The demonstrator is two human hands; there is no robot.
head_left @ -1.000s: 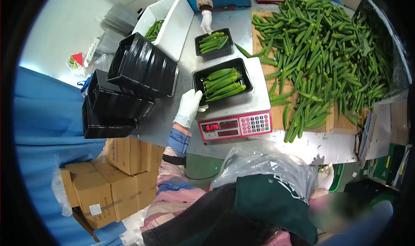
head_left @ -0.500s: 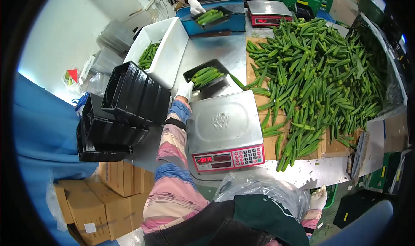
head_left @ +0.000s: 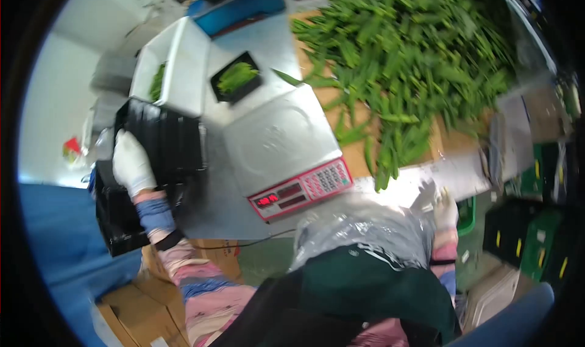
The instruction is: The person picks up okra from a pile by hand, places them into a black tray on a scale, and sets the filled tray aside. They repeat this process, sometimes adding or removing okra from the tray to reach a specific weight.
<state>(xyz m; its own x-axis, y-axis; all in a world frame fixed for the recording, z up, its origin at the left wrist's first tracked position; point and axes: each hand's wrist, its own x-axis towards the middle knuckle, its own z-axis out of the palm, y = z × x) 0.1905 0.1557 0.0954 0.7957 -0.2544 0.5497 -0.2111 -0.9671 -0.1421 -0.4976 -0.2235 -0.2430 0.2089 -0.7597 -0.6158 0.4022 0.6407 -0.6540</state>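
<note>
My left hand point(head_left: 132, 164), in a white glove, is stretched out over the stacked black trays point(head_left: 173, 137) at the left. Its fingers look extended along the stack's near edge; blur hides whether they touch it. Down at the table's front edge, my right hand point(head_left: 446, 212), also gloved, hangs with fingers loosely apart and holds nothing. A black tray of okra point(head_left: 236, 77) rests on the metal table behind the scale point(head_left: 283, 146). Nothing lies on the scale's plate, and its red display is blurred.
A large okra heap point(head_left: 408, 60) covers cardboard on the right. Behind the tray stacks stands a white box point(head_left: 187, 67) with okra inside. A blue bin point(head_left: 244, 12) is at the back. Cardboard boxes point(head_left: 137, 310) sit below left, and a green crate point(head_left: 467, 216) below right.
My left hand has let go of the okra tray and moved left to the black tray stacks. The view has turned and shifted. My right hand stays low by the table edge.
</note>
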